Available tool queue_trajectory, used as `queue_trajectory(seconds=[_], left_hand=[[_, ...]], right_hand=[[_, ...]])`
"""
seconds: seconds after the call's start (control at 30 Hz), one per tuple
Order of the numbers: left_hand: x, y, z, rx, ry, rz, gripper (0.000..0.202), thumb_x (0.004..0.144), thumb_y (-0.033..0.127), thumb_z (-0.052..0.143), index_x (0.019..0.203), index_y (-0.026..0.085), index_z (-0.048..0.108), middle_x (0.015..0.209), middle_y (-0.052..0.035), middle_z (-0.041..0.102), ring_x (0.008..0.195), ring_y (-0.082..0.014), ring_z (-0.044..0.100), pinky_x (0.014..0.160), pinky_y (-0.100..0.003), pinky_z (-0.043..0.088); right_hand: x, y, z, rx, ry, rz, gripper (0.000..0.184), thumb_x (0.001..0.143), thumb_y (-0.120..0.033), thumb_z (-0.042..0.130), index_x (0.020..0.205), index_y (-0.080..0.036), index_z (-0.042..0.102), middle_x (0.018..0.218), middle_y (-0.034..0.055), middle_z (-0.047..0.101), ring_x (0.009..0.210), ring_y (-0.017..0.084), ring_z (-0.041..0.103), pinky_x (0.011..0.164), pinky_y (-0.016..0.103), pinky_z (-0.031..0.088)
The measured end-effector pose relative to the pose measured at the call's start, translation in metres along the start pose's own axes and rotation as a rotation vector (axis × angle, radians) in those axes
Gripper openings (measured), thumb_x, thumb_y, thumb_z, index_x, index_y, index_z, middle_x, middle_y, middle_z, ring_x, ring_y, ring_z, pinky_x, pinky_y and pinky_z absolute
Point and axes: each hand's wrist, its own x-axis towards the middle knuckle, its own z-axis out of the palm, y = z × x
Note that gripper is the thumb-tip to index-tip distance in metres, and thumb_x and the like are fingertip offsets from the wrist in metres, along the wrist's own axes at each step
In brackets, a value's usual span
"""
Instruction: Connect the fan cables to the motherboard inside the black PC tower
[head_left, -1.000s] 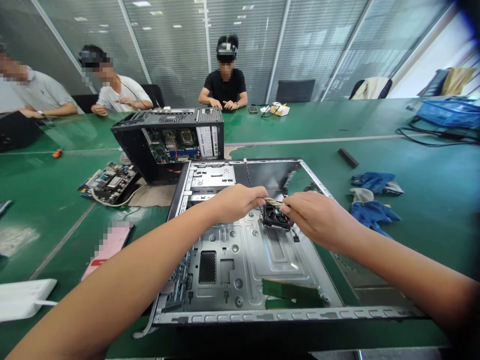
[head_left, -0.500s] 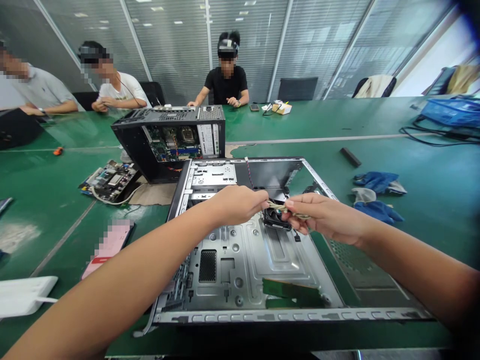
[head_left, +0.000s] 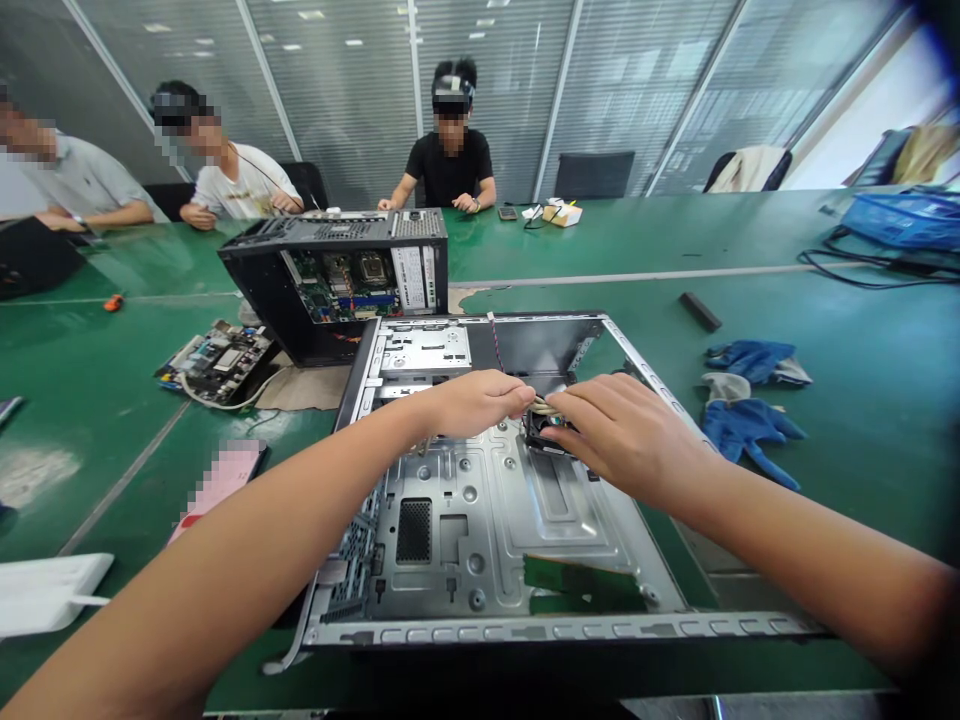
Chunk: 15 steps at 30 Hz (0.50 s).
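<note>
An open computer case (head_left: 480, 490) lies on its side in front of me, its bare metal tray facing up. Over it, my left hand (head_left: 487, 402) pinches a beige twisted cable (head_left: 541, 405) between thumb and fingers. My right hand (head_left: 626, 430) closes on the same cable just to the right, its back turned up and its fingers partly hidden. Below the hands a black fan (head_left: 546, 432) shows in part. A thin cable (head_left: 495, 338) with a white plug rises at the far side of the case. Green strips (head_left: 581, 580) show near the tray's front.
Behind stands a second computer case (head_left: 330, 270) with a motherboard inside. A loose circuit board (head_left: 221, 355) lies left, nearer a pink-screened phone (head_left: 221, 480) and a white box (head_left: 52, 590). Blue gloves (head_left: 750, 415) and a dark bar (head_left: 700, 311) are right. Several people sit across the table.
My right hand has turned over, back upward, and moved slightly left along the cable toward my left hand. The cable's hanging right end is now covered. My left hand has barely moved.
</note>
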Motion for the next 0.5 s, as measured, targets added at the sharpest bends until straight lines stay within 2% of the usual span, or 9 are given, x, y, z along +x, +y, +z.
queue_trajectory(seconds=[0.07,0.17,0.33,0.5], left_hand=[[-0.0002,0.0001,0.0008,-0.036,-0.026,-0.002,0.037,0.097,0.039,0.025,0.071,0.02,0.043,0.074,-0.0027,0.053,0.072,-0.0146,0.046,0.072,-0.029,0.039],[-0.0003,-0.0011,0.0023,-0.009,-0.028,0.012,0.034,0.096,0.038,0.03,0.074,0.019,0.047,0.076,-0.003,0.055,0.073,-0.0147,0.047,0.073,-0.029,0.039],[0.0002,-0.0022,0.0033,0.089,0.022,0.044,0.033,0.096,0.042,0.033,0.076,0.019,0.047,0.077,-0.003,0.056,0.073,-0.0151,0.048,0.071,-0.029,0.038],[0.0005,-0.0014,0.0013,0.038,-0.054,0.011,0.035,0.096,0.039,0.03,0.073,0.019,0.048,0.075,-0.003,0.054,0.071,-0.0146,0.048,0.068,-0.029,0.037]], right_hand=[[0.0004,-0.0015,0.0003,-0.051,-0.015,-0.019,0.019,0.095,-0.022,0.05,0.081,-0.016,0.061,0.07,0.0051,0.063,0.065,0.017,0.051,0.062,0.032,0.035],[-0.0002,-0.0026,0.0034,-0.08,-0.052,0.029,0.026,0.096,-0.02,0.045,0.074,-0.017,0.059,0.062,0.0028,0.058,0.06,0.016,0.047,0.06,0.032,0.031],[-0.0015,-0.0024,0.0081,0.039,-0.126,0.154,0.033,0.098,-0.024,0.036,0.074,-0.017,0.057,0.062,0.0027,0.056,0.055,0.015,0.046,0.057,0.03,0.029],[-0.0013,-0.0013,0.0075,0.021,-0.14,0.066,0.031,0.097,-0.029,0.041,0.076,-0.016,0.058,0.059,0.0025,0.056,0.053,0.014,0.045,0.055,0.03,0.025]])
